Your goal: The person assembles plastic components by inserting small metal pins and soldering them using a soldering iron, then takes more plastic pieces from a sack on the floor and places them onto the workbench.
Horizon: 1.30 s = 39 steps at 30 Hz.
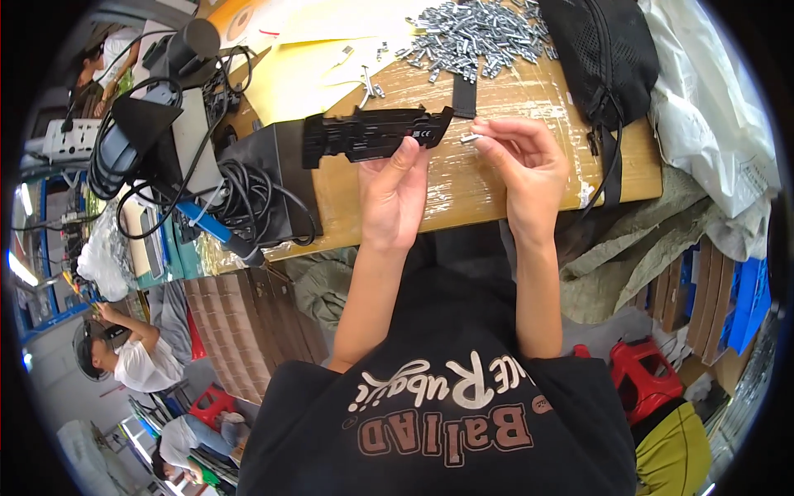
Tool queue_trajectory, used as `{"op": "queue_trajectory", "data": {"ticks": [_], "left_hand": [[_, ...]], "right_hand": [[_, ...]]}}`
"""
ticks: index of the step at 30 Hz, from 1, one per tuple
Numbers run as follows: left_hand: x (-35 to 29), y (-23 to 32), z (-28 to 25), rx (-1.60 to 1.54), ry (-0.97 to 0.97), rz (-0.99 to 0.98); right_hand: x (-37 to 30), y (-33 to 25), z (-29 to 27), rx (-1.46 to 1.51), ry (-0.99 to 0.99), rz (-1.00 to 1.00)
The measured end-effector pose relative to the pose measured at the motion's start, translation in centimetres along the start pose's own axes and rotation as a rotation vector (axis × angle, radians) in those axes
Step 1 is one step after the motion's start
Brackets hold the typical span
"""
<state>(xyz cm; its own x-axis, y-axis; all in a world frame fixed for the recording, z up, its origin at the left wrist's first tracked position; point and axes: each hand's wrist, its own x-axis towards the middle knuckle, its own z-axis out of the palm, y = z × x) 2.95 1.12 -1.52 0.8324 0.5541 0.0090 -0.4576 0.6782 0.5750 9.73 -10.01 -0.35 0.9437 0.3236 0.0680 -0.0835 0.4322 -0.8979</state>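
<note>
My left hand is closed on a long black moulded plastic part, with the thumb pressed on its near edge. The part lies roughly level above the table and has notched, ribbed sides. Just to its right, my right hand pinches a small silvery metal piece between thumb and forefinger. A gap separates this piece from the black part. Beyond both hands, a heap of similar small metal pieces covers the far side of the table. A few loose ones lie on yellow paper to its left.
The table has a brown, film-wrapped top. A black mesh bag with a hanging strap lies at the right. Coiled black cables and a blue-handled tool crowd the left. A red stool stands below right. Other people sit at the left.
</note>
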Motion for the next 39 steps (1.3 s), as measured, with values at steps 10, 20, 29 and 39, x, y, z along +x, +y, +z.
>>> {"op": "queue_trajectory", "data": {"ticks": [10, 20, 29, 39], "left_hand": [[-0.6, 0.5, 0.1, 0.182, -0.045, -0.082], [-0.8, 0.5, 0.8, 0.120, 0.020, -0.079], [-0.8, 0.5, 0.7, 0.163, -0.001, -0.080], [-0.8, 0.6, 0.5, 0.150, 0.010, -0.118]], "right_hand": [[0.1, 0.1, -0.1, 0.010, -0.047, -0.008], [0.2, 0.4, -0.1, 0.033, -0.051, -0.047], [0.0, 1.2, -0.2, -0.043, -0.085, -0.251], [-0.1, 1.3, -0.3, 0.013, -0.086, -0.240]]}}
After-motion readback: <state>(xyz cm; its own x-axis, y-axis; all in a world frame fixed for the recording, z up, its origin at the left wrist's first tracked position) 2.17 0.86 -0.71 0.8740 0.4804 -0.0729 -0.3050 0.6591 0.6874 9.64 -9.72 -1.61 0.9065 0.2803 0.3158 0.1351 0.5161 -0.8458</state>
